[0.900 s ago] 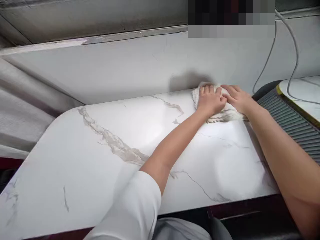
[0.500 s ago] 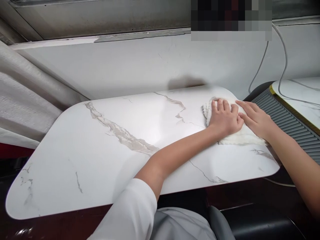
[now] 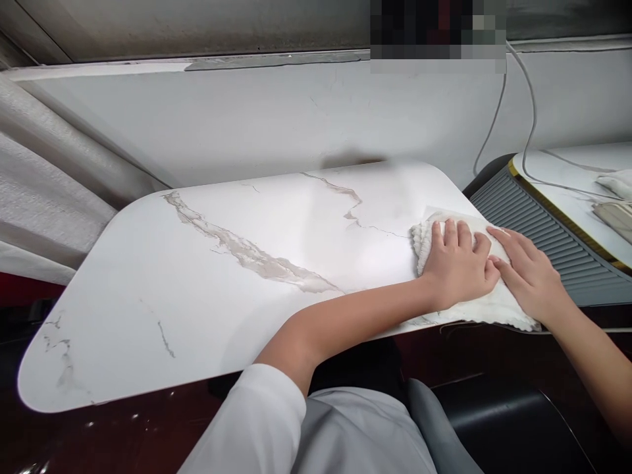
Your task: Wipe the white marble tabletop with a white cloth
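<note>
cloth (image 3: 495, 301) lies beneath left hand (image 3: 459, 268) and right hand (image 3: 534, 278).

Tabletop (image 3: 148, 263) is lit pretty bright, almost washed out toward the middle, with a faint shadow cast by the white sleeve (image 3: 257, 421). Top's been pixelated in one block; darker stuff below is left pretty dim.

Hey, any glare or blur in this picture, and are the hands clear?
Head view: pale glare on the white tabletop, left of the cloth; head view: soft dark smudge low on the wall, pixelated block at top; head view: left hand and right hand fairly sharp.
</note>
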A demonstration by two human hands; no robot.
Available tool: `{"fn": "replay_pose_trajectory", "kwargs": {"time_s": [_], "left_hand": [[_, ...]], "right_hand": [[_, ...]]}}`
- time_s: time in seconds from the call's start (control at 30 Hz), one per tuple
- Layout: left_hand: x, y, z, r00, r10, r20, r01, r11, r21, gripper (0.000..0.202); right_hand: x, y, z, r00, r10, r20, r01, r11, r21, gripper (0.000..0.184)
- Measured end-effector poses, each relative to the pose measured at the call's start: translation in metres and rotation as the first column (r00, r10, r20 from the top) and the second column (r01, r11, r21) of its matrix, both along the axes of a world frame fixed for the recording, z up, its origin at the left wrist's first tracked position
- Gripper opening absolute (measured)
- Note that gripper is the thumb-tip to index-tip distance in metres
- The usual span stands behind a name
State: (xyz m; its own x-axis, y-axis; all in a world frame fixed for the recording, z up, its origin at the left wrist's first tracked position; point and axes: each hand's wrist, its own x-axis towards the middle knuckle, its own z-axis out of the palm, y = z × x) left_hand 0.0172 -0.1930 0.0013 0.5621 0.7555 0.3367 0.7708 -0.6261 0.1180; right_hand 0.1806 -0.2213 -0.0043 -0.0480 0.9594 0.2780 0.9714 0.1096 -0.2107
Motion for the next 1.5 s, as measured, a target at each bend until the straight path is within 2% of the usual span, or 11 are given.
{"fn": "replay_pose_trajectory", "kwargs": {"time_s": [0.23, 0.33, 0.47, 0.63, 0.83, 1.23, 1.37, 1.5], "left_hand": [[-0.018, -0.018, 0.002, 1.0, -0.025, 0.007, 0.025, 0.999, 0.028, 0.052], [-0.03, -0.027, 0.002, 0.999, -0.031, -0.012, 0.032, 0.998, 0.048, 0.053], [-0.047, -0.039, 0.002, 0.998, -0.028, -0.055, 0.03, 0.999, 0.04, 0.056], [-0.074, -0.051, 0.005, 0.998, -0.032, -0.058, 0.033, 0.999, 0.019, 0.058], [-0.101, -0.058, 0.003, 1.0, -0.012, -0.026, 0.013, 0.999, 0.03, 0.057], [-0.111, -0.045, 0.005, 0.999, 0.01, -0.05, -0.01, 1.0, 0.001, 0.057], [-0.114, -0.031, 0.004, 0.998, 0.039, -0.044, -0.04, 0.999, -0.02, 0.057], [-0.118, -0.004, 0.003, 0.995, 0.088, -0.04, -0.091, 0.993, -0.07, 0.055]], "right_hand": [[-0.018, -0.021, -0.007, 0.992, 0.083, 0.091, -0.098, 0.979, 0.176, 0.057], [-0.026, -0.029, -0.01, 0.99, 0.094, 0.106, -0.114, 0.972, 0.206, 0.056], [-0.041, -0.038, -0.014, 0.992, 0.063, 0.113, -0.083, 0.98, 0.183, 0.054], [-0.07, -0.048, -0.011, 0.99, 0.082, 0.118, -0.103, 0.978, 0.179, 0.054], [-0.103, -0.05, 0.001, 0.989, 0.073, 0.13, -0.079, 0.996, 0.04, 0.056], [-0.111, -0.027, 0.006, 0.98, 0.121, 0.158, -0.111, 0.992, -0.066, 0.059], [-0.117, -0.01, 0.007, 0.981, 0.116, 0.153, -0.105, 0.991, -0.081, 0.059], [-0.125, 0.022, 0.007, 0.984, 0.14, 0.111, -0.132, 0.988, -0.078, 0.056]]}}
